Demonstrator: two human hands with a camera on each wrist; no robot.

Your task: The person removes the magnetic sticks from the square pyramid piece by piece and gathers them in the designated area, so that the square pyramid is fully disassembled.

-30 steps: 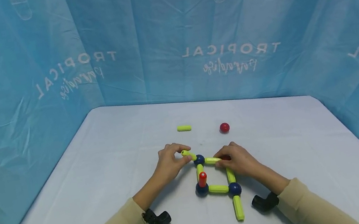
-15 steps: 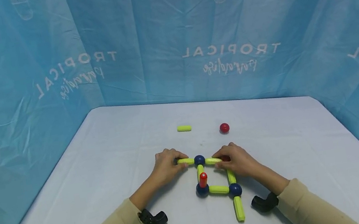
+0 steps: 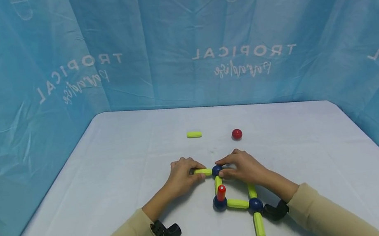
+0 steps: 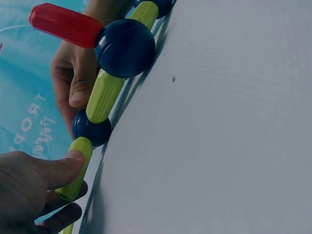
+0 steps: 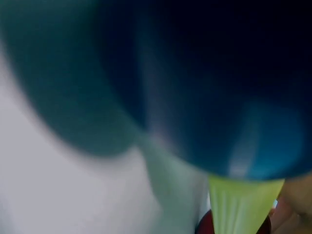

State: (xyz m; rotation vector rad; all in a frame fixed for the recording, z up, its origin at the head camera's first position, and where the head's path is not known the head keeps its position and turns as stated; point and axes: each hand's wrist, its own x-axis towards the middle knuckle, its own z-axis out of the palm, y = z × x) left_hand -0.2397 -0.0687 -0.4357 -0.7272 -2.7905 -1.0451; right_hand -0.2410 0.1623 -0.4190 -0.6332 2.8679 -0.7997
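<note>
Thumb and fingers of my left hand pinch a yellow-green rod whose right end meets a dark blue ball. On that ball's other side, my right hand holds the ball between thumb and fingers. Another rod runs from it toward me to a near-left blue ball, which carries an upright red rod. A front rod leads to the near-right blue ball. The square's far-right corner is behind my right hand; a dark red ball shows in the right wrist view.
A loose yellow-green rod and a loose red ball lie farther back on the white table. From the near-right ball, one rod sticks out toward me. Blue printed sheeting hangs behind and beside the table.
My left hand has swung the rod from raised to level, in line with the far side. My right hand has shifted left from the far rod onto the blue ball. The structure has slid slightly right and nearer.
</note>
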